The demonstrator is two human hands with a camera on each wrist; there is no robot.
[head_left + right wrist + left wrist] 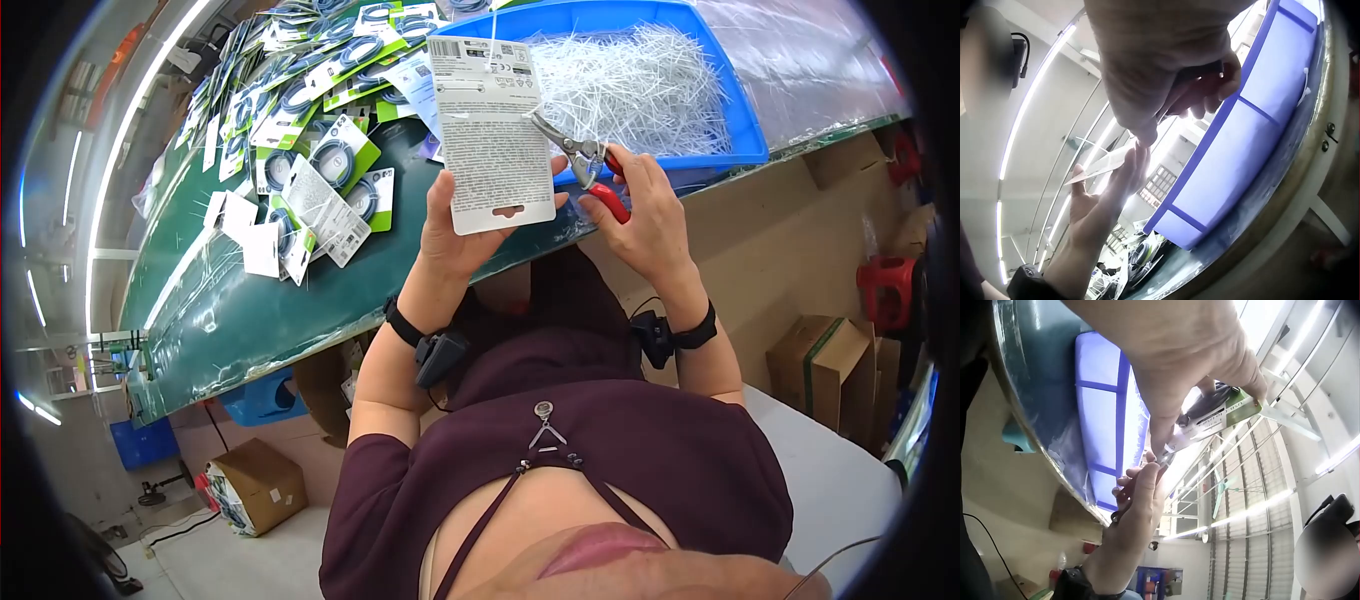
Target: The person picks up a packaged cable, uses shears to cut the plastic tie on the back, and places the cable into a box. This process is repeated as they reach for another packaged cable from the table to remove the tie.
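The left hand (447, 232) pinches a white printed backing card (495, 130) upright over the green surface's (260, 310) near edge. The right hand's (650, 215) grip wraps red-handled metal cutters (588, 165), tips at the card's right edge (thumb close): a slip could nick skin.

White with black print across the rectangular paper card (495, 135); red on the handles, grey on the steel jaws of the small cutting pliers (598, 175). Bright blue for the shallow plastic tray (745, 120), white for the heap of thin plastic ties (630, 85). Dark green over the glossy table top (260, 310), lime green and white on the cardboard packs (340, 150) with blue-grey coils.
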